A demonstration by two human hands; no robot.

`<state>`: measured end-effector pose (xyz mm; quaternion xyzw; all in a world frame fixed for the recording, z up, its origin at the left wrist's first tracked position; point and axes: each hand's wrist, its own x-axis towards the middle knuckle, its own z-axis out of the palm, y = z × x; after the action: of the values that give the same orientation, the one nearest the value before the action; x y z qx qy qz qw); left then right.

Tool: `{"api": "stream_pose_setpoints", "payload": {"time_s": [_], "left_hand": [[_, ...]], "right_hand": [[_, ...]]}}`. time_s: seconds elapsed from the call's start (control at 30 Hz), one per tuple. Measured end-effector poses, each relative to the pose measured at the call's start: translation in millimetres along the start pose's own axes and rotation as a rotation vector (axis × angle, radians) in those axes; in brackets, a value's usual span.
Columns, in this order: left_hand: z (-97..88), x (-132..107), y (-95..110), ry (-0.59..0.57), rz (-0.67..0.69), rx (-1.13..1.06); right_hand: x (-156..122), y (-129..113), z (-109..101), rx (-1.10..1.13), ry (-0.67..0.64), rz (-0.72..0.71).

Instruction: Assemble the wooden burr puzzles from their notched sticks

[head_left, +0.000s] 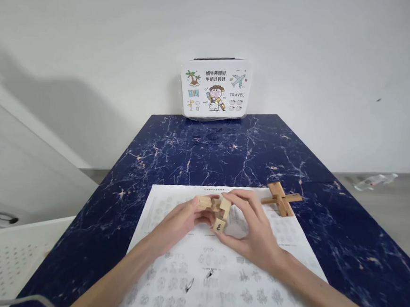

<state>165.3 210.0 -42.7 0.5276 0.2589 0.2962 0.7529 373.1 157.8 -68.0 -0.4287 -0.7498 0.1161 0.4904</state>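
Note:
Both of my hands hold a small wooden puzzle (pixel 217 210) made of interlocked light blocks, just above a printed instruction sheet (pixel 216 277). My left hand (pixel 178 222) grips its left end with curled fingers. My right hand (pixel 253 233) pinches its right side, thumb below and fingers over the top. One block shows the number 3 on its end face. A second wooden puzzle (pixel 281 199), a darker cross shape, lies on the sheet's far right corner, a short way beyond my right hand.
The sheet lies on a dark blue marbled table (pixel 198 148). A white illustrated box (pixel 215 89) stands against the wall at the table's far edge. A white perforated basket (pixel 8 256) sits low at the left. A clear plastic bottle (pixel 375 180) lies on the floor at right.

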Motion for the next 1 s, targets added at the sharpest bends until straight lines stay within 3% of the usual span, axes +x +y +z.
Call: {"api": "stream_pose_setpoints", "payload": {"time_s": [0.13, 0.27, 0.57, 0.73, 0.87, 1.0], "left_hand": [[3.1, -2.7, 1.6, -0.041, -0.019, 0.085], [0.6, -6.7, -3.8, -0.008, -0.060, 0.134], [0.8, -9.3, -10.8, 0.016, -0.048, 0.072], [0.1, -12.0, -13.7, 0.103, -0.081, 0.032], [7.2, -11.9, -15.3, 0.133, -0.059, -0.012], [18.1, -7.8, -14.1, 0.067, 0.008, -0.063]], "right_hand": [[0.1, -1.7, 0.4, -0.017, -0.004, -0.012], [2.7, -5.2, 0.7, -0.030, -0.035, -0.089], [1.4, -7.7, 1.2, -0.115, -0.035, -0.121], [1.8, -11.1, 0.8, -0.163, -0.010, -0.151], [2.6, -12.1, 1.0, -0.202, 0.024, -0.170], [2.1, -10.9, 1.0, -0.206, 0.029, -0.175]]}}
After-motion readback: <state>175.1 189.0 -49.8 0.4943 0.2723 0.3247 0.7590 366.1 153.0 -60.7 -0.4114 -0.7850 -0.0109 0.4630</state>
